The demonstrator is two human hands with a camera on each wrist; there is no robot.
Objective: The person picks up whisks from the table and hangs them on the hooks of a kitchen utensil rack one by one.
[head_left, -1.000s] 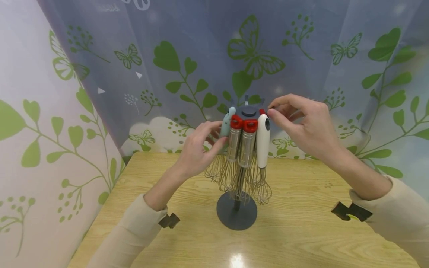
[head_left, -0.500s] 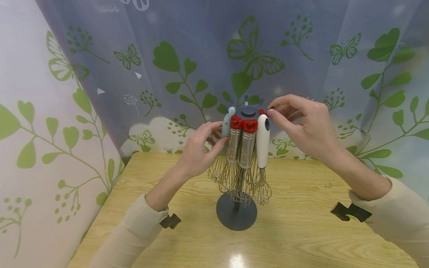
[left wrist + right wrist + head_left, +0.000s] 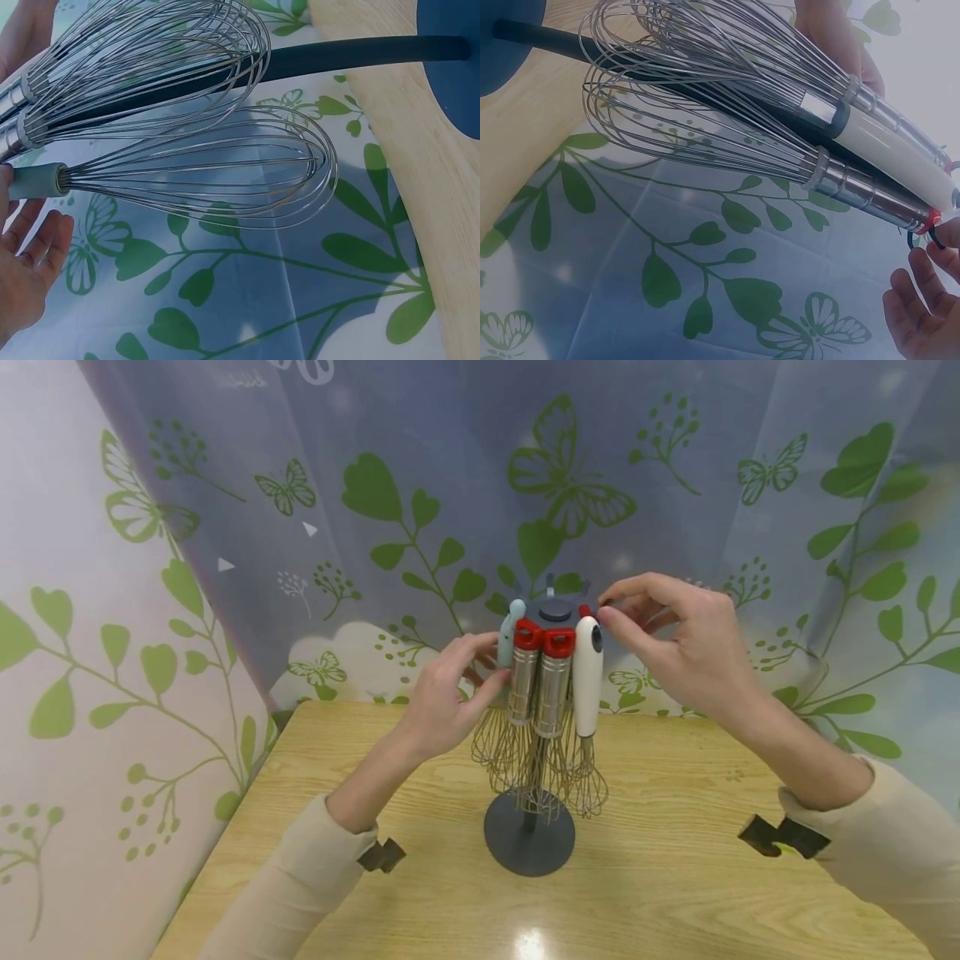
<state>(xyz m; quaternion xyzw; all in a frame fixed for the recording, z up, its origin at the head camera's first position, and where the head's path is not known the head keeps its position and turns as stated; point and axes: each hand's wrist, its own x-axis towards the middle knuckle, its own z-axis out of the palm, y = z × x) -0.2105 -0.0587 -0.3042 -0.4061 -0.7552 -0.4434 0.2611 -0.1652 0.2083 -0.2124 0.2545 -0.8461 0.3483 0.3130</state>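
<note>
A dark utensil stand (image 3: 528, 839) rises from a round base, with several whisks hanging from its top. My left hand (image 3: 450, 693) pinches the light blue-green handle of a whisk (image 3: 507, 639) on the stand's left side; its wire loops show in the left wrist view. My right hand (image 3: 678, 639) pinches a dark hook of the stand at upper right, its thumb and index finger together. Beside that hook hangs a steel whisk with a red end (image 3: 877, 201). In front hang a white-handled whisk (image 3: 588, 681) and two steel-handled whisks with red ends, one steel whisk (image 3: 553, 689) being nearest.
The stand stands on a light wood table (image 3: 660, 843). Close behind is a blue-grey curtain (image 3: 450, 468) printed with green leaves and butterflies, and a pale printed curtain (image 3: 90, 693) is at left. Each sleeve cuff has a dark strap piece near it.
The wire end of the blue-green whisk has drifted a little to the right, and its handle stands slightly more upright. Both hands have hardly moved.
</note>
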